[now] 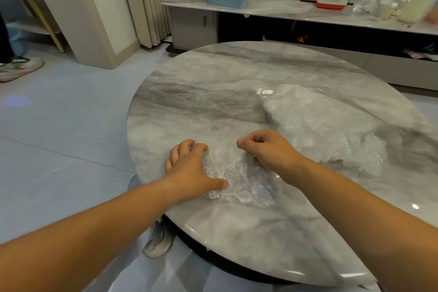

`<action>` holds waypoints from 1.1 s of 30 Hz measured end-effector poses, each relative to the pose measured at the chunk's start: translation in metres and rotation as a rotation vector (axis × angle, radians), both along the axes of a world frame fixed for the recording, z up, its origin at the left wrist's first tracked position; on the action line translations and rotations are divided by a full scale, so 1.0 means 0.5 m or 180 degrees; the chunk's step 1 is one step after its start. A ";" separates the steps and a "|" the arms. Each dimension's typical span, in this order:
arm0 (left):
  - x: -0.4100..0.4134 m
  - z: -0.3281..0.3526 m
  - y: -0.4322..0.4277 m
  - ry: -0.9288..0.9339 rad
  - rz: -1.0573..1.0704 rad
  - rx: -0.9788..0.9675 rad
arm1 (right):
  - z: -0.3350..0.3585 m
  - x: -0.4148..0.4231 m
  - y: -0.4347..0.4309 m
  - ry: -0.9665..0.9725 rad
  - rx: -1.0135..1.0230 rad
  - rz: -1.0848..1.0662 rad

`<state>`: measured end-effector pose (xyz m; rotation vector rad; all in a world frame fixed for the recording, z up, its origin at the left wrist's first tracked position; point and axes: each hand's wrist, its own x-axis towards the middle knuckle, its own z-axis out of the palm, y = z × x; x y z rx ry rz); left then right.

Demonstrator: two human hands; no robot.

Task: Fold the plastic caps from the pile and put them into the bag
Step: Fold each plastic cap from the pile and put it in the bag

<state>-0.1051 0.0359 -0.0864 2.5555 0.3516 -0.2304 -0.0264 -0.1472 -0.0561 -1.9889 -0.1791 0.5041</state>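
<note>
Plastic cap [239, 178], six o'clock on table [213, 92]: left hand [189, 168] pressed flat, fingers straight; right hand [267, 152] pinched its rim; springy film might unfold.

Part of the plastic cap [237, 173] lies hidden under the right hand [267, 152].

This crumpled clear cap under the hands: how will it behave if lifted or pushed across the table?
Probably floppy: the plastic cap lies as thin, crinkled film, pressed down by the left hand. Likely very light for its spread, since the table shows through it. Pushed, it would more likely bunch up than slide whole.
</note>
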 end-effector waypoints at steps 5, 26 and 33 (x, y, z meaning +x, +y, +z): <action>-0.001 -0.002 0.001 -0.0026 0.0000 -0.0003 | -0.001 0.003 0.003 0.0069 -0.0011 0.0109; -0.004 0.009 0.012 -0.0085 0.0005 -0.0084 | -0.016 -0.082 -0.047 -0.2100 -0.0374 0.1160; -0.006 0.055 0.068 0.0401 -0.0224 -0.0803 | -0.058 -0.135 -0.072 -0.2465 -0.1222 0.2175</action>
